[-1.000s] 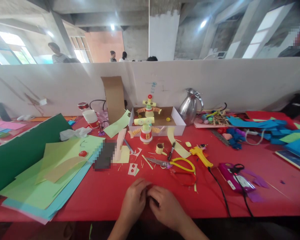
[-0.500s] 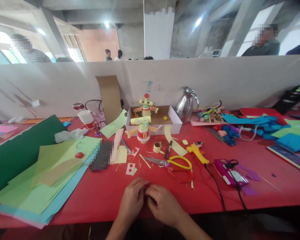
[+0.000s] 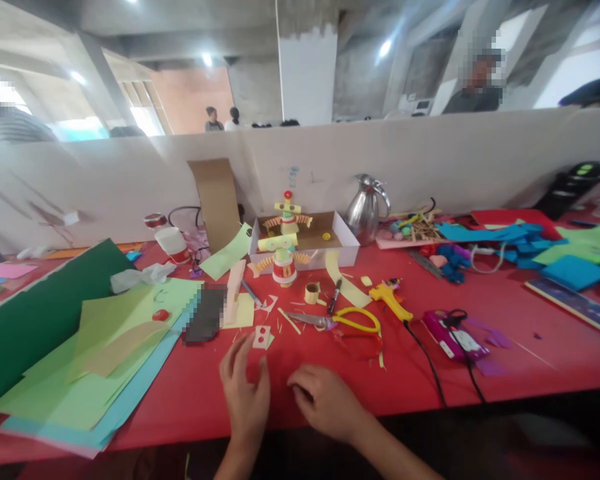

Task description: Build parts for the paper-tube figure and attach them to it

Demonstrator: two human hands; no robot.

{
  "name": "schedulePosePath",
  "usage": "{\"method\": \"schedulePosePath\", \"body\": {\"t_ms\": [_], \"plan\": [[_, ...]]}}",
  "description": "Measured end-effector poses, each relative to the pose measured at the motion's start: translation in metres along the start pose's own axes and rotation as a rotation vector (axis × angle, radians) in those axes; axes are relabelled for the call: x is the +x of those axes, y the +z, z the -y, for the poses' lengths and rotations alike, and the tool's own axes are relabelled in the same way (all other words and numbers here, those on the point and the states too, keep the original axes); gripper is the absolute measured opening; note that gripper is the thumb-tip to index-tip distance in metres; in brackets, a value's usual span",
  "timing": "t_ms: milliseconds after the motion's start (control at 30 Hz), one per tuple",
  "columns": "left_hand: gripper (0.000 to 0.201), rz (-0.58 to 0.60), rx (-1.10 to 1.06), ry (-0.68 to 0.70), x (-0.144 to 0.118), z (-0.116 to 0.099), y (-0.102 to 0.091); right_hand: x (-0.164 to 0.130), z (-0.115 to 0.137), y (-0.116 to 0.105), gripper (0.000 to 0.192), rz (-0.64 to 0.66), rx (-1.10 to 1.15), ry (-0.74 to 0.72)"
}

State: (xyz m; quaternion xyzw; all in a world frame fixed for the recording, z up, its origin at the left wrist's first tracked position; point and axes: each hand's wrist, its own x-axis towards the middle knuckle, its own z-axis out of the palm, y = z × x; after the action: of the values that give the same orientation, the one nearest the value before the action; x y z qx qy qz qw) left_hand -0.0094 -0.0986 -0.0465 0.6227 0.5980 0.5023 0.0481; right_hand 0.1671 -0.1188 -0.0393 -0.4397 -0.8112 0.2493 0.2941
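My left hand (image 3: 246, 383) is open, fingers spread and holding nothing, just below a small paper scrap with two round holes (image 3: 262, 337). Apart from it, my right hand (image 3: 327, 403) has its thumb and fingers curled together over the red table; whatever is in them, if anything, is hidden. Yellow-handled scissors (image 3: 353, 321) lie beyond the right hand. Past them are a black marker (image 3: 335, 297) and a small paper ring (image 3: 311, 293). A paper figure with a red cup body (image 3: 284, 270) and folded arms stands farther back, in front of a similar figure (image 3: 289, 217).
Coloured paper sheets (image 3: 125, 353) are stacked at left beside a green board (image 3: 55, 310). A yellow glue gun (image 3: 391, 303) and a purple power box (image 3: 454, 335) with cords lie at right. A metal jug (image 3: 365, 210) stands beside the white open box (image 3: 347, 252). A white partition (image 3: 420, 153) runs behind.
My hands have come apart: the left has moved left and its fingers have spread, while the right stays curled in nearly the same place. The view has shifted slightly.
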Motion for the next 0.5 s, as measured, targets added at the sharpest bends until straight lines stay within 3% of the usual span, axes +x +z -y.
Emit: {"method": "schedulePosePath", "body": {"t_ms": [233,367,500], "plan": [[0.050,-0.013,-0.014,-0.088,0.005,-0.003,0.000,0.001,0.003,-0.006,0.024,0.002,-0.007,0.014],[0.026,0.237,-0.132,-0.148,0.000,-0.002,0.001,0.000,-0.001,-0.001,0.023,0.009,-0.021,0.004],[0.026,0.491,-0.034,0.075,-0.004,-0.014,0.000,-0.003,-0.005,0.002,0.022,0.020,0.014,0.025]]}}
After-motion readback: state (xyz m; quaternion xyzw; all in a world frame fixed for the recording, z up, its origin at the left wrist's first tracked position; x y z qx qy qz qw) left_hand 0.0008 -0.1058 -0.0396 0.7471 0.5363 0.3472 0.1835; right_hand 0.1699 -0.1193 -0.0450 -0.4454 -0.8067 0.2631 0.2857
